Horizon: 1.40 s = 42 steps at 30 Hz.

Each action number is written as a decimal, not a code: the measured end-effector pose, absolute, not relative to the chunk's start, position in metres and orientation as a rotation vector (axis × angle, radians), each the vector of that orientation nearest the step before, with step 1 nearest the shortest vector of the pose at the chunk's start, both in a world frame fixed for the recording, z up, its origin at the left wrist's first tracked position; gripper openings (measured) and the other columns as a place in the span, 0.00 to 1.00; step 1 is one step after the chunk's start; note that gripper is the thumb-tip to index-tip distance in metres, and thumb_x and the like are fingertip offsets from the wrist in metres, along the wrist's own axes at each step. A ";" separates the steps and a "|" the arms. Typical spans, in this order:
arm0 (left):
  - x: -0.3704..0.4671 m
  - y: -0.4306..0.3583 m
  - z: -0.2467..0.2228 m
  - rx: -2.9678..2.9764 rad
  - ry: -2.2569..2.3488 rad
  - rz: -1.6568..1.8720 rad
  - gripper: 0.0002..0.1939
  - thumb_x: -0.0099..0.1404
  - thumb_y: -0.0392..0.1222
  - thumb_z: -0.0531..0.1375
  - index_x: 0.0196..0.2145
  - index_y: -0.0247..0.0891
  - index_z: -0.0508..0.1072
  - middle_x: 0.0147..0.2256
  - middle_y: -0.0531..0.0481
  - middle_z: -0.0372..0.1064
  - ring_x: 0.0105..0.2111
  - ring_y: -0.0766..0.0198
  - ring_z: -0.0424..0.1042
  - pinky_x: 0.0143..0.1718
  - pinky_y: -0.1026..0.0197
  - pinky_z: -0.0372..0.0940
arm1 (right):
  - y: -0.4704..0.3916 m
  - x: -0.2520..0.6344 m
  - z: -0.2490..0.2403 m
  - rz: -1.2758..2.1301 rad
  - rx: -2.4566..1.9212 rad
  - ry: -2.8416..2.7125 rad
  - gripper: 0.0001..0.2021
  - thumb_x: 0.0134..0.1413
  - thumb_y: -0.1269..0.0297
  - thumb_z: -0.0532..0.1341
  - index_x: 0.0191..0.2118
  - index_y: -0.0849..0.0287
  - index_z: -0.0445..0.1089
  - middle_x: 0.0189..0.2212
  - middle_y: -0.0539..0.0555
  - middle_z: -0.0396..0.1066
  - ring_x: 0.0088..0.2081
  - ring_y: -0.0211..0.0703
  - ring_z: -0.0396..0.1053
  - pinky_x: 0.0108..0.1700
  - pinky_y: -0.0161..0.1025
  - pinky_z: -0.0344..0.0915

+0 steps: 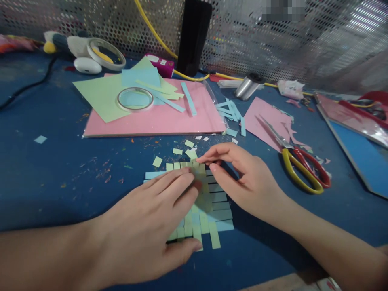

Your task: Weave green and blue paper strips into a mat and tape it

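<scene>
On the scuffed blue table (pixel 60 186), the left hand (pixel 145 220) lies palm down, fingers extended, flat over the woven green-and-blue paper mat (pixel 196 218). The right hand (pixel 247 178) is half curled, fingertips at the mat's far edge; whether they pinch anything cannot be told. The mat's green strips (pixel 215 234) run away from the person, its blue strips (pixel 222 214) side to side. Beyond lie small green paper scraps (pixel 157 161).

Dim light, glare on mesh (pixel 236 44) upper right, soft blur
</scene>
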<state>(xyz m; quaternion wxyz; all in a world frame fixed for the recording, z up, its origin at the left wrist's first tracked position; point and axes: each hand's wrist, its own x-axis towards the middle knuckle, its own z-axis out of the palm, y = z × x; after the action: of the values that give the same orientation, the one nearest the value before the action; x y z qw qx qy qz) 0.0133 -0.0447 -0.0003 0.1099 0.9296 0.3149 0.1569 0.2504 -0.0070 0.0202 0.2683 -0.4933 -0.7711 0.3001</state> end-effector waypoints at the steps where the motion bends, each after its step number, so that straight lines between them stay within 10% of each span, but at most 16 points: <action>1: 0.013 -0.045 0.000 2.727 0.924 0.461 0.26 0.71 0.57 0.59 0.55 0.33 0.70 0.60 0.34 0.67 0.62 0.43 0.66 0.57 0.45 0.73 | -0.007 0.250 0.020 0.834 -1.324 -2.054 0.09 0.66 0.68 0.60 0.50 0.51 0.68 0.46 0.51 0.80 0.48 0.42 0.79 0.36 0.32 0.72; 32: 0.013 -0.045 0.001 2.697 1.017 0.413 0.32 0.70 0.60 0.59 0.63 0.36 0.68 0.63 0.35 0.65 0.66 0.35 0.59 0.59 0.35 0.69 | -0.002 0.246 0.014 0.697 -1.271 -2.108 0.12 0.60 0.70 0.67 0.47 0.52 0.68 0.35 0.48 0.82 0.35 0.41 0.80 0.40 0.37 0.75; 42: 0.012 -0.045 0.003 2.761 1.020 0.530 0.33 0.71 0.58 0.58 0.59 0.24 0.69 0.57 0.29 0.71 0.61 0.35 0.68 0.58 0.36 0.70 | -0.006 0.251 0.011 0.687 -1.178 -2.108 0.12 0.62 0.70 0.67 0.43 0.50 0.62 0.37 0.48 0.80 0.43 0.45 0.82 0.43 0.41 0.79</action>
<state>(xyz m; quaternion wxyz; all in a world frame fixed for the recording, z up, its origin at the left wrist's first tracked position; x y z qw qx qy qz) 0.0121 -0.0452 0.0027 0.0752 0.9206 0.3399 0.1769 0.2511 -0.0062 0.0113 0.3105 -0.4460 -0.7981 0.2602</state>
